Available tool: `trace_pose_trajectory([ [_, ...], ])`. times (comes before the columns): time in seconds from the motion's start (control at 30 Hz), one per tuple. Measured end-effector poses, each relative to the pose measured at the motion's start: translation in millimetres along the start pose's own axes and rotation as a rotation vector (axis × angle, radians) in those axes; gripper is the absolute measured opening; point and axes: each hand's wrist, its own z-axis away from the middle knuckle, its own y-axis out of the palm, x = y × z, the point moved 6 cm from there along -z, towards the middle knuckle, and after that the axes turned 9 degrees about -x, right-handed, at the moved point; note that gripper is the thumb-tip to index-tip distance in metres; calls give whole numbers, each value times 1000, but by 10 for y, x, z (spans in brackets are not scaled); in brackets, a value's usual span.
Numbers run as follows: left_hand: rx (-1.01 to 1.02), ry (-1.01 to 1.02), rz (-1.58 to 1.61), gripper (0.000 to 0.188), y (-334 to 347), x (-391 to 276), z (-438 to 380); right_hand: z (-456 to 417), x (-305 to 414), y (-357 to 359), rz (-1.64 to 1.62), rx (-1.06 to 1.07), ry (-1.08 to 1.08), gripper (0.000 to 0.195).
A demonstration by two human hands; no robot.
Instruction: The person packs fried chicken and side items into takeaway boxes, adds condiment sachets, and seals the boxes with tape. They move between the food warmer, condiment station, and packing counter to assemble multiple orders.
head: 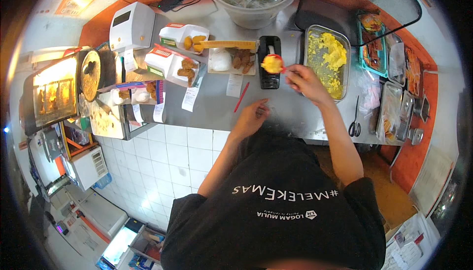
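My right hand [303, 82] grips a red-handled spoon or scoop [282, 69] heaped with yellow food [272, 64], which looks like scrambled egg. The scoop is over a black rectangular container [270, 82], whose inside is partly hidden. Right of it lies a metal tray with a mesh liner [348, 66], holding more of the yellow food [334, 53]. My left hand [255, 112] holds nothing, its fingers loosely bent near the counter's front edge. A red pen or stick [241, 97] lies just left of it. Beyond that, an open box [214, 69] holds white rice and fried pieces.
Food boxes [172, 71] with fried pieces and paper slips [191, 94] stand left on the metal counter [207, 112]. A label printer [132, 26] is behind them. A large plastic tub [251, 13] stands at the back. Scissors [355, 127], a teal basket [373, 68] and trays [390, 111] lie right.
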Motion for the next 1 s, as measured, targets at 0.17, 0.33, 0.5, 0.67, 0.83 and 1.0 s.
trace_pose_trajectory([
  [0.17,-121,-210,72,42,-737,449,370,-633,-61,967,712,-308,-416,25],
  [0.33,-207,-142,-36,42,-1261,475,675,-722,9,1490,1162,-407,-502,32],
  [0.5,-217,-182,-6,43,-1500,601,902,-454,-34,1487,862,-445,-454,35],
  [0.67,-116,-162,-54,45,-1410,750,858,-186,-396,1009,173,-508,-384,27],
  [0.83,95,-139,-73,44,-990,333,583,279,-645,-350,262,-914,-309,29],
  [1.0,290,-21,-156,34,-214,-369,184,576,-995,-1377,784,-882,-344,30],
])
